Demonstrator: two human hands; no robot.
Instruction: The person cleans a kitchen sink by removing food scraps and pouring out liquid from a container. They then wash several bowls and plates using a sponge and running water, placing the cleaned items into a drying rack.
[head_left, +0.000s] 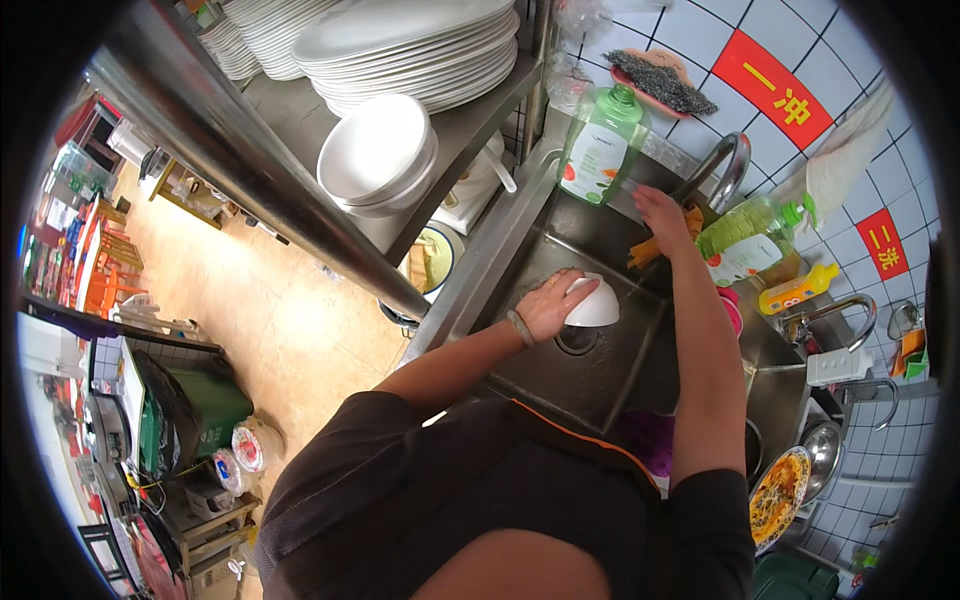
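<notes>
My left hand (551, 304) grips a small white bowl (600, 306), tilted with its outside facing up, over the drain of a stainless steel sink (570, 382). Above the back edge of the basin, my right hand (664, 214) reaches out with extended fingers and nothing visible in it. It is beside an orange cloth or glove (645, 253) and the curved metal faucet (739, 161). Just past its fingertips stands a large green detergent bottle (600, 154). A second green pump bottle (750, 244) is on the other side of my right wrist.
Stacked white plates (412, 67) and white bowls (375, 154) occupy a metal shelf at left, behind a steel post (262, 150). Steel wool (660, 79) rests in a wall holder. A yellow bottle (799, 289) and another faucet (862, 307) are at right. Purple fabric (646, 441) lies near my waist.
</notes>
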